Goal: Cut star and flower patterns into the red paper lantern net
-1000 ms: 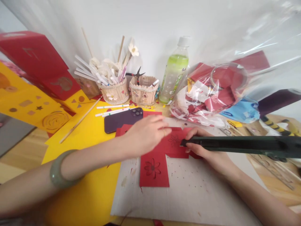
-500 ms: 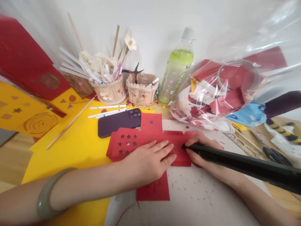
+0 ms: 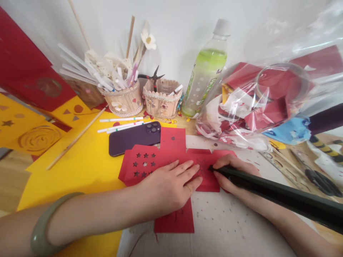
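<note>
A cross-shaped red card (image 3: 174, 135) lies flat, with star-shaped holes cut in its left panel and a flower outline drawn on a right panel. My left hand (image 3: 174, 184) rests palm down across its middle, fingers stretched out and holding nothing. Beside the drawn flower, my right hand (image 3: 238, 167) pinches the narrow end of a long black pen-like tool (image 3: 270, 189). The tool's tip is at the card, and its thick body runs off the right edge. Its exact kind is unclear.
Behind the card are a dark phone (image 3: 132, 139), a stick basket (image 3: 125, 98), a smaller basket (image 3: 160, 101) with pliers, and a green drink bottle (image 3: 205, 71). A clear bag (image 3: 241, 107) of red scraps stands right, near scissors (image 3: 321, 182). Yellow card (image 3: 72, 171) spreads left.
The view has shifted slightly. My left hand stays flat on the red card, and my right hand keeps its pinch on the black tool near the flower drawing.
</note>
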Demonstrator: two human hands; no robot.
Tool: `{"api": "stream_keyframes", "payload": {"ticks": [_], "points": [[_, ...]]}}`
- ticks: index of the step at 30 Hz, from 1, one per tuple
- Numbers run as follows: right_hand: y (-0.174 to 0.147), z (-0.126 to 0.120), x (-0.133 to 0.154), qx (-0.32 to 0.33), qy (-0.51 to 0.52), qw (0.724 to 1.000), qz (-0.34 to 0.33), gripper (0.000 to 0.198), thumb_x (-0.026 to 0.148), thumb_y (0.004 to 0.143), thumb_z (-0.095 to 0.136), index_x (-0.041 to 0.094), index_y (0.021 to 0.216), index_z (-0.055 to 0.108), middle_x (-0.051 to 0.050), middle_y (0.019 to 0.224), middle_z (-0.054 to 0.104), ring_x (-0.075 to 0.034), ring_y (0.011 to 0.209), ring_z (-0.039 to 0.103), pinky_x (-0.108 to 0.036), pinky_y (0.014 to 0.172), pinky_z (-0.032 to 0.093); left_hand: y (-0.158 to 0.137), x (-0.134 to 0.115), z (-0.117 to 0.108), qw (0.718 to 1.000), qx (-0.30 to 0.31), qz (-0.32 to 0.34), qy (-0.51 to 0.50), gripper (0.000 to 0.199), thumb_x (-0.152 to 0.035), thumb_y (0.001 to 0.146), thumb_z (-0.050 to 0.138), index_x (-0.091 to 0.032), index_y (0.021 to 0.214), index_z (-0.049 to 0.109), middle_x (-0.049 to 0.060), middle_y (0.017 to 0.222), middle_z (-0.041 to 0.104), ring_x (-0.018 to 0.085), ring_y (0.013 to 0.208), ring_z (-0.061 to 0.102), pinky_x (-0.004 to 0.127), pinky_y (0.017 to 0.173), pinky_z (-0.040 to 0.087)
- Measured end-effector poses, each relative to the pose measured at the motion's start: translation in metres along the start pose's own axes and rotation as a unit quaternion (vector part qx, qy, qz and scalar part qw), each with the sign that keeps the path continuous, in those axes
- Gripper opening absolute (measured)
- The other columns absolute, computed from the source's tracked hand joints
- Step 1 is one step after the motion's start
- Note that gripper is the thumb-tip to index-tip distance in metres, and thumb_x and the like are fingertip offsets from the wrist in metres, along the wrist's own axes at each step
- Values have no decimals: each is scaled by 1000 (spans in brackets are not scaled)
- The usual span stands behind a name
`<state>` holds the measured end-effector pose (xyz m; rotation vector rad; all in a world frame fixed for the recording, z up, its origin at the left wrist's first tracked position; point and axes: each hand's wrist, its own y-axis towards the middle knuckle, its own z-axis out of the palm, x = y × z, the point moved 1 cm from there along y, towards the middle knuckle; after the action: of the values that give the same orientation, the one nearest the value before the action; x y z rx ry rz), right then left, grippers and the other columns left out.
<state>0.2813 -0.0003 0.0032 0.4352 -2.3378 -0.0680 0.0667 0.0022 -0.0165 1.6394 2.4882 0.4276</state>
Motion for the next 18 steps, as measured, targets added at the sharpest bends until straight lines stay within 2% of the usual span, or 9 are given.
{"api": "stream_keyframes", "payload": {"ticks": [8,18], "points": [[-5,7,-4,-19,-11,999,29,7,18,76,54,25,77,53,4,66,63,-12,54,57,-23,52,46,-1,0,3,1000,-22,-4,7,30,-15,93,44,-13,119,59,12,127,58,26,116,56,38,90,52],[-4,6,-4,-8,-12,999,-28,13,13,74,52,25,76,47,5,67,60,-11,56,56,-22,54,46,0,1,-1,1000,-26,-1,7,31,-13,94,39,-13,117,61,13,124,60,26,115,57,37,89,53]]}}
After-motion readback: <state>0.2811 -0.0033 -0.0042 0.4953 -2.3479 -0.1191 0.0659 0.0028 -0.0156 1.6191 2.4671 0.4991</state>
